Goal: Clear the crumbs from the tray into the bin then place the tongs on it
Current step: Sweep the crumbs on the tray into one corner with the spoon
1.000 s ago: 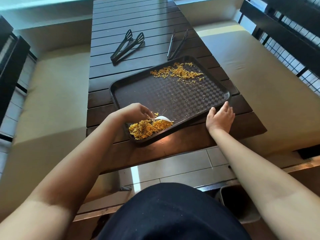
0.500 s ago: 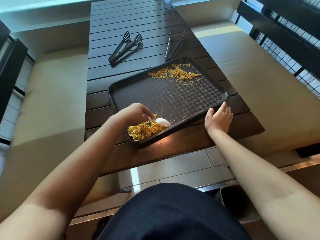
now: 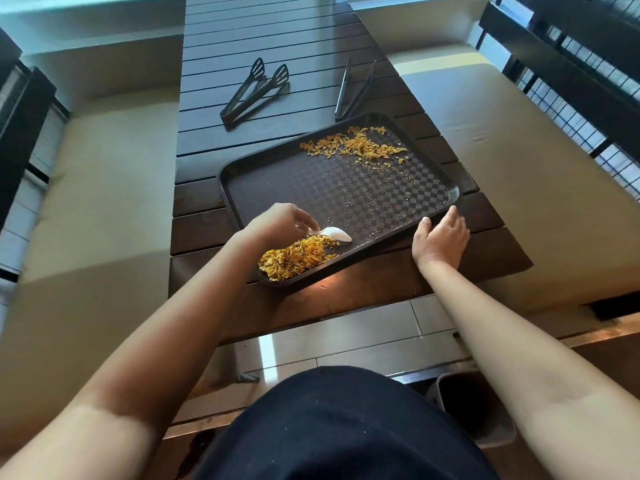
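No text, label, brand, number or sign can be read anywhere in the view.

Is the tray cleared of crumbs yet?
No. The tray holds one crumb pile at its near corner and another at its far corner.
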Tool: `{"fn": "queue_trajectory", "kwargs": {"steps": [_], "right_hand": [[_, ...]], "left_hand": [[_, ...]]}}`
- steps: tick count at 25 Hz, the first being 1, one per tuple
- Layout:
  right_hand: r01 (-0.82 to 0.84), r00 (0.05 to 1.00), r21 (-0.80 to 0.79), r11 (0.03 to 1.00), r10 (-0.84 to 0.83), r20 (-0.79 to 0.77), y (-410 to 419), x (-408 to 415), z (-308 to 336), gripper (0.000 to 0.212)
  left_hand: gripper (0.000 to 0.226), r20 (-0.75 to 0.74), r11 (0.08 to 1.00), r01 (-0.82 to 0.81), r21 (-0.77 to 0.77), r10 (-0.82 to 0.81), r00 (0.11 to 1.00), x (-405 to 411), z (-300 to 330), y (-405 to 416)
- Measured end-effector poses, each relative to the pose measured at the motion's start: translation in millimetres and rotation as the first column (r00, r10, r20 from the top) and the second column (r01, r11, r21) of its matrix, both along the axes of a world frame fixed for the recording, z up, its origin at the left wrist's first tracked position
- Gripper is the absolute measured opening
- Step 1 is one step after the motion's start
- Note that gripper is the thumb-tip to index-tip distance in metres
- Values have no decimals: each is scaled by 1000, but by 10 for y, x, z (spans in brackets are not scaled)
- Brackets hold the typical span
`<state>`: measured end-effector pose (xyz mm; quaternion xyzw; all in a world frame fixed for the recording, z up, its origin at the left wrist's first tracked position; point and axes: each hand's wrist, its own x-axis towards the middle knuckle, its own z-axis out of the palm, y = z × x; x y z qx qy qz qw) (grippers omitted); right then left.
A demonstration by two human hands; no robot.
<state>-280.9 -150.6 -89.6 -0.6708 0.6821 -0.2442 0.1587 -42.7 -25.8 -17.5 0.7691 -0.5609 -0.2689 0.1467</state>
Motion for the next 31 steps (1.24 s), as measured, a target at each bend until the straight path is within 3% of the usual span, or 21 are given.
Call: {"fn": "queue_trajectory", "kwargs": {"steps": [5, 8, 11, 15, 20, 25, 31], "right_hand": [[4, 1000, 2, 1000, -4, 13, -10, -1, -13, 61], [17, 999, 3, 1000, -18, 34, -16, -8, -24, 60], [73, 993, 2, 997, -73, 95, -59, 2, 16, 58], [179, 984, 51, 982, -180, 5, -277, 3, 112, 53], [40, 999, 56, 998, -38, -25, -581, -119, 103, 54], [7, 998, -30, 1000, -8, -62, -512, -119, 9, 51], [24, 995, -10, 1000, -25, -93, -548, -99, 4, 51]], "left_hand": [[24, 3, 990, 54, 132, -55, 998, 174, 5, 125], [25, 21, 990, 67, 127, -70, 997, 272, 73, 108], [24, -91, 995, -104, -1, 103, 990, 270, 68, -11], [25, -161, 900, -433, -40, 422, 892, 276, 10, -230], [34, 105, 801, -595, -60, 598, 794, 406, 54, -512], [34, 440, 809, -586, -37, 540, 718, 518, 39, -794], [35, 439, 852, -523, -34, 483, 758, 460, -77, -1172]]}}
